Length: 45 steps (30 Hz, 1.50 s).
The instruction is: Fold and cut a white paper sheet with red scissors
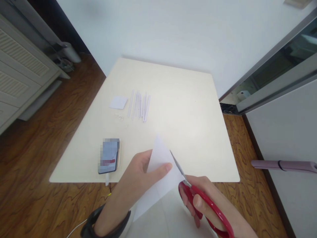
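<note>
Fingers [162, 172] of our left hand [141, 173] pinch plain white paper [165, 183], tapering to a far point; our right hand [205, 183] grips red-handled scissors [199, 192] at its right edge.

One head-worn camera looks forward and down, close over left hand [146, 170] and right hand [206, 185], across the table [183, 102]

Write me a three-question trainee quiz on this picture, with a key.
1. Which hand holds the large sheet of paper?
2. True or false: the right hand is empty.
3. Fill in: in the picture, the thin white sticks lie to the ____ of the small piece of paper.

Key:
1. The left hand.
2. False; it holds the red scissors.
3. Right.
</note>
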Tool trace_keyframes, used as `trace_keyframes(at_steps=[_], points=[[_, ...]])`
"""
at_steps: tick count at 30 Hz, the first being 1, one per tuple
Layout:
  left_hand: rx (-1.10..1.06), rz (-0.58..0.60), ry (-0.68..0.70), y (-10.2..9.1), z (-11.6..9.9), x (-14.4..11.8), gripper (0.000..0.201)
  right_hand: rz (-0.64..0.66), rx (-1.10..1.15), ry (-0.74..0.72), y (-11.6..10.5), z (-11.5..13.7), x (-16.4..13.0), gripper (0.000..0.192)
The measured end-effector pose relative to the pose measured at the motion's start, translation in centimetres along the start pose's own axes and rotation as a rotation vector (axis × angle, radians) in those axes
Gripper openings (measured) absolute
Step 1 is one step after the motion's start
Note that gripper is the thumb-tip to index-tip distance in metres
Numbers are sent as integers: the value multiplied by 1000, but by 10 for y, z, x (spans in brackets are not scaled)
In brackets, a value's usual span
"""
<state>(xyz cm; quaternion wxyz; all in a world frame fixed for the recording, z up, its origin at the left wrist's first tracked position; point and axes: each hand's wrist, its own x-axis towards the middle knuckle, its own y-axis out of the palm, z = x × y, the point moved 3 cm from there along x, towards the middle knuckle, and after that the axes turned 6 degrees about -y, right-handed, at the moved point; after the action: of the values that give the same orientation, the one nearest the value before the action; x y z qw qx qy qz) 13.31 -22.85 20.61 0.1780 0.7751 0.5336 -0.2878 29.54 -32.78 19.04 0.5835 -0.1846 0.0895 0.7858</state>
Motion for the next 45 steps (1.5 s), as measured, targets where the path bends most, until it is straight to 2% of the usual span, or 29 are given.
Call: trace_keyframes(at_steps=[11,25,32,35,40,45], points=[[-35,28,2,0,2,0,17,10,-50,33,1,-12,-1,40],[-45,13,8,1,-2,-1,16,33,-59,4,3,-11,6,44],[42,71,70,-3,11,6,14,-16,-133,49,0,-8,9,44],[80,61,100,-5,14,8,12,-32,-129,57,-1,-9,8,42],[-75,77,96,-3,8,8,17,-30,-146,34,-1,-10,9,39],[-108,62,103,-3,6,6,17,38,-48,-10,1,-7,14,52]])
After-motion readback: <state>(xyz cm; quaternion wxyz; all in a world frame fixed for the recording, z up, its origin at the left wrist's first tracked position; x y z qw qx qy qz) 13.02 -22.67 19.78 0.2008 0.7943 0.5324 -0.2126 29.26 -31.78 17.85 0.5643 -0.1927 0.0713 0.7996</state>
